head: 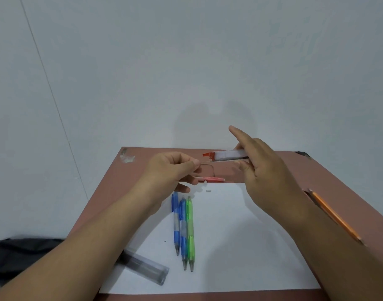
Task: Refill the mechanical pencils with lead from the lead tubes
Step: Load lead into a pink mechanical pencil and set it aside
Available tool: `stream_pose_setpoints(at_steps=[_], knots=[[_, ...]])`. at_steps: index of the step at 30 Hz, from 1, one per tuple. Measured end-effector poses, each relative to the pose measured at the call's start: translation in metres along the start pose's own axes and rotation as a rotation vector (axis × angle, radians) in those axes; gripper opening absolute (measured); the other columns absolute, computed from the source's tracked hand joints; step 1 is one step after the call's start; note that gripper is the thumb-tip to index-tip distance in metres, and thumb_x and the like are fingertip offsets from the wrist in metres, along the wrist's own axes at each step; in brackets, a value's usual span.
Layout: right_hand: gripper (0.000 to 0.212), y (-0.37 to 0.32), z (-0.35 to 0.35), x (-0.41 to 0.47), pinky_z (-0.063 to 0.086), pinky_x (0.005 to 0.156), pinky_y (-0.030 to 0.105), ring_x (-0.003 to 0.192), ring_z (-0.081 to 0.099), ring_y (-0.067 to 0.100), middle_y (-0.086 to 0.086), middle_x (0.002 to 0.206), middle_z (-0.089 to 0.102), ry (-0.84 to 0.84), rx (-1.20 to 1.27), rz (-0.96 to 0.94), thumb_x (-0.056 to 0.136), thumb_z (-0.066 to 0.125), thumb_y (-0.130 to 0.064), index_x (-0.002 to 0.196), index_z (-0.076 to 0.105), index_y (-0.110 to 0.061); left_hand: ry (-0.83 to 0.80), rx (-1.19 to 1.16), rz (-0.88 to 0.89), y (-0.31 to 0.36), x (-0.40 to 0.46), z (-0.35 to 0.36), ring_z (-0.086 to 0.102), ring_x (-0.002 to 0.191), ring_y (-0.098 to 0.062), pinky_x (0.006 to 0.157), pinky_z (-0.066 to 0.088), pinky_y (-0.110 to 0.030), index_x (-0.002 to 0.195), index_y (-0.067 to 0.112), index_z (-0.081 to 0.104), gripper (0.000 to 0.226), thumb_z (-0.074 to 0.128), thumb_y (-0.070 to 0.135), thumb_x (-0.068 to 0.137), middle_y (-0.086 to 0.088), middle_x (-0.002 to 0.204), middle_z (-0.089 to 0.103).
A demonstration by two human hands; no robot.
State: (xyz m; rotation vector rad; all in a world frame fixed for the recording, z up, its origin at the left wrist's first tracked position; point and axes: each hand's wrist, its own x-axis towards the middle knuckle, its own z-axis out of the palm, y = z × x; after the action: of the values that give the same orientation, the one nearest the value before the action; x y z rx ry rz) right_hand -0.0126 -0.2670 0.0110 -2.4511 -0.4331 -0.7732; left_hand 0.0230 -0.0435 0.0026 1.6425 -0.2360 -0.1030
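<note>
Head view: hands grip lead (204,163) and tube (226,155) (orange pencil (336,218) lies right).

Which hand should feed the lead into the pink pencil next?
Left. Left hand already pinches the lead; pink pencil lies just below. Right hand holds the lead tube.

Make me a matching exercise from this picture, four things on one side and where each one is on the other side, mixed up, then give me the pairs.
Things:
1. lead tube with the orange cap
2. green pencil
3. orange pencil
4. clear grey case

Places:
A. on the bare table, right of the paper
B. held up in the right hand
C. at the paper's left edge, by the left forearm
D. on the paper, right of the two blue pencils

Pairs: 1-B, 2-D, 3-A, 4-C
</note>
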Motion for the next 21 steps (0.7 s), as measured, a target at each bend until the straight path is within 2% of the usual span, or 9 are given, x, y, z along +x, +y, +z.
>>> stream_pose_setpoints(at_steps=[12, 15, 18, 21], knots=[[0.066, 0.006, -0.004, -0.003, 0.039, 0.086, 0.013, 0.105, 0.049, 0.005, -0.017, 0.111, 0.051, -0.012, 0.059, 0.089, 0.104, 0.053, -0.009, 0.155, 0.031, -0.047, 0.073, 0.043, 0.128, -0.001, 0.002, -0.001, 0.071, 0.068, -0.014, 0.058, 0.056, -0.023, 0.077, 0.02, 0.075, 0.023, 0.065, 0.025, 0.097, 0.0, 0.087, 0.077], [0.061, 0.009, -0.006, -0.003, 0.037, 0.088, 0.009, 0.106, 0.049, 0.007, -0.013, 0.113, 0.054, 0.009, 0.051, 0.084, 0.102, 0.053, -0.004, 0.153, 0.042, -0.036, 0.097, 0.062, 0.127, 0.0, 0.004, -0.007, 0.07, 0.069, -0.015, 0.061, 0.057, -0.026, 0.075, 0.02, 0.075, 0.022, 0.066, 0.023, 0.095, -0.001, 0.086, 0.077], [0.048, 0.012, -0.007, -0.002, 0.035, 0.091, 0.004, 0.11, 0.051, 0.007, -0.008, 0.118, 0.057, 0.023, 0.04, 0.078, 0.101, 0.053, 0.002, 0.141, 0.059, -0.023, 0.146, 0.091, 0.113, 0.002, 0.005, -0.012, 0.07, 0.071, -0.014, 0.066, 0.06, -0.028, 0.079, 0.018, 0.075, 0.018, 0.068, 0.022, 0.095, 0.002, 0.085, 0.077], [0.041, 0.013, -0.008, -0.001, 0.033, 0.09, 0.0, 0.109, 0.052, 0.002, -0.011, 0.119, 0.059, 0.026, 0.058, 0.103, 0.101, 0.055, 0.001, 0.132, 0.065, -0.022, 0.179, 0.095, 0.119, 0.006, 0.003, -0.015, 0.071, 0.07, -0.012, 0.064, 0.061, -0.027, 0.087, 0.015, 0.075, 0.014, 0.069, 0.023, 0.095, 0.004, 0.082, 0.077]])
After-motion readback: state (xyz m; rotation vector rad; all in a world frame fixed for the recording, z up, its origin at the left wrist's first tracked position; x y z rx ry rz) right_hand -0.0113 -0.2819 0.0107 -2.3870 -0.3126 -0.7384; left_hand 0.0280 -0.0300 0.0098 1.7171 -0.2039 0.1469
